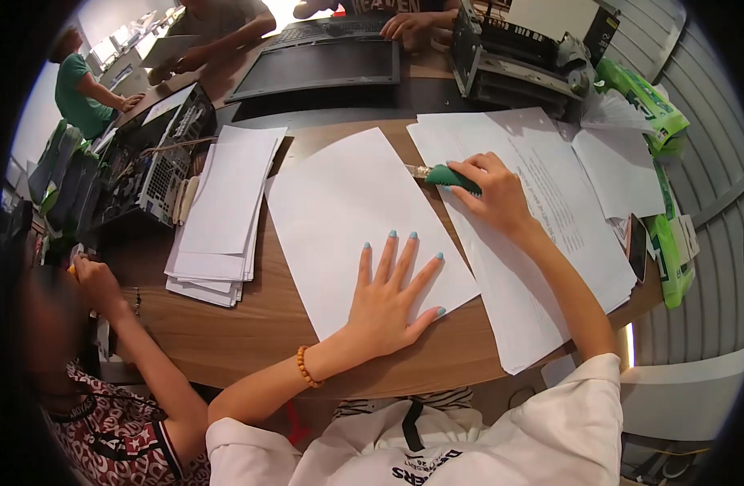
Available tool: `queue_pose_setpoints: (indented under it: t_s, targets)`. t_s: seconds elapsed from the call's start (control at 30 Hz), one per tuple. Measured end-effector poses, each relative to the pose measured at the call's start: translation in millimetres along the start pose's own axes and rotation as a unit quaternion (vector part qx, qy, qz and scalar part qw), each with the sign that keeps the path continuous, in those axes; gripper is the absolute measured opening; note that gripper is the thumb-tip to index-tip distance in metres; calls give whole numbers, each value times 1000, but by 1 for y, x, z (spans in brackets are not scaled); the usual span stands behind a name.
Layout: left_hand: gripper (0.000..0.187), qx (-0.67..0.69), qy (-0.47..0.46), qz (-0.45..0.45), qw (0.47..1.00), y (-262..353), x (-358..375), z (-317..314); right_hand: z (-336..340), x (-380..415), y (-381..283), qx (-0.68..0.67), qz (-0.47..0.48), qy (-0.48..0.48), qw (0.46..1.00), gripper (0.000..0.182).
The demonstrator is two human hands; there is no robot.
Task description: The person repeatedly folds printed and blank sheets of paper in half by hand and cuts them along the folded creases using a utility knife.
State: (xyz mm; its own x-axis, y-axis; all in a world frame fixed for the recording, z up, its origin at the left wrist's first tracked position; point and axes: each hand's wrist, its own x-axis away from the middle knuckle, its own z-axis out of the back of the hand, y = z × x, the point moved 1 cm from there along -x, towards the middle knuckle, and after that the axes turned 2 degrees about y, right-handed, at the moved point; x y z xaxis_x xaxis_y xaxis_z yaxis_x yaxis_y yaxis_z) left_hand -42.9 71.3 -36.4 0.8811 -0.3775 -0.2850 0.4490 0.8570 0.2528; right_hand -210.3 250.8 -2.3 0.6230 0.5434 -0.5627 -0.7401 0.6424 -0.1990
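Note:
A blank white sheet of paper (pixel 331 194) lies at a slant on the wooden table in front of me. My left hand (pixel 388 300) rests flat on its lower part, fingers spread, a beaded bracelet at the wrist. Closed around a green-handled utility knife (pixel 453 178) is my right hand (pixel 495 194). The knife's blade points left and reaches the sheet's upper right edge. Beneath my right hand and forearm lies a stack of printed paper (pixel 542 267), text showing on its top sheet.
Left of the sheet is a pile of cut paper (pixel 226 202), beside an opened computer case (pixel 157 162). A laptop (pixel 315 65) and another opened machine (pixel 526 61) stand at the back. Green packets (pixel 651 105) and a phone (pixel 636 247) lie right. People sit around the table (pixel 348 373).

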Motion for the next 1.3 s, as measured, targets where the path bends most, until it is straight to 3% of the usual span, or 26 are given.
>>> queue_pose_setpoints:
  t_s: [0.17,0.23,0.3,0.4,0.73,1.3]
  targets:
    - [57,65,-12,28,997,-15,-13,11,0,20,-8,-5,-22,9,1000,33]
    - [54,172,5,124,977,-33,-38,27,2,24,-13,-7,-41,5,999,33]
    - [54,6,114,68,991,-60,-64,7,2,27,-18,4,-44,0,999,33]
    - [54,-86,114,65,988,-89,-87,-22,5,29,-26,26,-37,-2,999,33]
    - [63,-62,38,110,991,-86,-88,-22,-6,28,-29,69,-44,16,997,31]
    - [63,-72,45,105,991,-88,-88,-25,-56,-38,-2,103,0,66,993,31]
